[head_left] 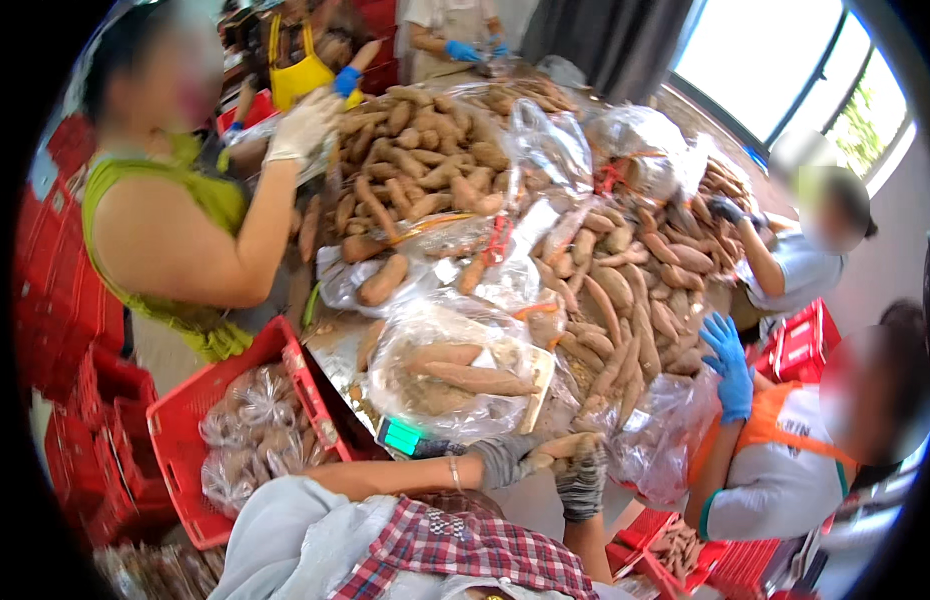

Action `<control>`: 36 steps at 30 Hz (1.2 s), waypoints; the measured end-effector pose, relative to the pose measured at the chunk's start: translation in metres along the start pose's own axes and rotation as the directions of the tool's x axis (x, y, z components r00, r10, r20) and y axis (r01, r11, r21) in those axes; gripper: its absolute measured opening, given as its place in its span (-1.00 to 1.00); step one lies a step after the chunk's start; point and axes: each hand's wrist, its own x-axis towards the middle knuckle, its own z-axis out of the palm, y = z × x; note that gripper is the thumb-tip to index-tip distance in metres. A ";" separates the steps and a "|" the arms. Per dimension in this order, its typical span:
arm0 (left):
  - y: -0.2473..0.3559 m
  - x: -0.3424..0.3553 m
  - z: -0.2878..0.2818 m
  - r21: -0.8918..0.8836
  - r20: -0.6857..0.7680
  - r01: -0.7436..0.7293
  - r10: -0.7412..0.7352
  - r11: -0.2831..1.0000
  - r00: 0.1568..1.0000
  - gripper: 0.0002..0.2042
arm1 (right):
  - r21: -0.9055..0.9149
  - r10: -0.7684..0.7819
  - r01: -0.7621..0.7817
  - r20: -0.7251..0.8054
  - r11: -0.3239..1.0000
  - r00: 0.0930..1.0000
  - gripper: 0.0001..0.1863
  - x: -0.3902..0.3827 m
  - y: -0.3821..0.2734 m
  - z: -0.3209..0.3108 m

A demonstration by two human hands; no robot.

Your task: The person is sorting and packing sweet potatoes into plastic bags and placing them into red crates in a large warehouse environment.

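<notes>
My left hand (507,461), in a grey knit glove, is closed at one end of a tan sweet potato (557,449). My right hand (583,474), in a dark striped glove, is closed round its other end. Both are just in front of the table's near edge. Right beyond them a clear plastic bag (410,385) with a few sweet potatoes (475,377) lies on a weighing scale (538,392), whose display (400,436) glows green. Large heaps of sweet potatoes (425,150) cover the table, with another heap (635,290) to the right.
A red crate (185,440) of bagged sweet potatoes stands at my left, with stacked red crates (60,280) behind. Loose plastic bags (550,145) lie among the heaps. Several co-workers surround the table; a blue-gloved hand (727,365) is close on my right. Another red crate (675,550) holds sweet potatoes.
</notes>
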 end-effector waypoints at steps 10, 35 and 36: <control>0.028 -0.004 -0.005 -0.080 0.297 0.354 -0.317 0.932 0.901 -0.61 | 0.766 0.664 -0.565 0.253 0.307 0.703 -0.72 -0.012 -0.011 -0.039; 0.066 -0.019 0.017 -0.200 0.397 0.395 -0.294 0.897 0.869 -0.65 | 0.891 0.844 0.445 0.303 -0.087 -0.443 -0.80 -0.384 0.122 -0.100; 0.072 -0.017 0.021 -0.189 0.399 0.393 -0.295 0.900 0.868 -0.65 | 0.886 0.843 0.454 0.312 -0.091 -0.439 -0.80 -0.387 0.122 -0.094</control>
